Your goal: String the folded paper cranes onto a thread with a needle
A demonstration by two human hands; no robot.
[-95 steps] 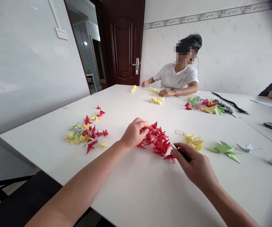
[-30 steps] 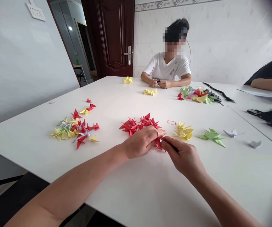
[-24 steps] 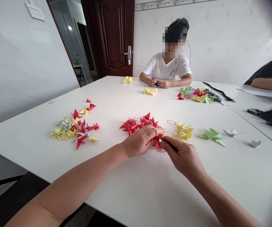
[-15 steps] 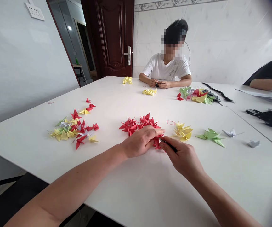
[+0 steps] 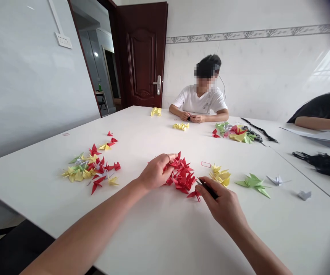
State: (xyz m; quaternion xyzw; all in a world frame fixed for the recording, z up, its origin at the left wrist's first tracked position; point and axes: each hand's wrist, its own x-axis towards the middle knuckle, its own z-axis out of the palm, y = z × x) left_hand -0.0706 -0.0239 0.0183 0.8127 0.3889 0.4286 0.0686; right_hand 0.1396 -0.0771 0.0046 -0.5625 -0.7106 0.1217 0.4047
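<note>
Centre frame, we're likely bunching red paper cranes (image 5: 183, 176), left hand (image 5: 155, 172) half-curled, can't tell if gripping, right hand (image 5: 224, 200) pinching dark tool (image 5: 210, 188); next calls for light touch.

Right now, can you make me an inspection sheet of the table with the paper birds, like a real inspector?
Surface: white table, with a seam toward the right.
Things being handled: red paper birds, heaped together; slim black tool.
Clutter: mixed-colour birds on the left; yellow birds and a green bird right of the red ones; black strap farther back.
Hands: left hand curved against the red heap, grip unclear; right hand holds the tool.
Cables: thin wire beside the head of a person across the table.
Surroundings: dark red door, open; wall socket.
</note>
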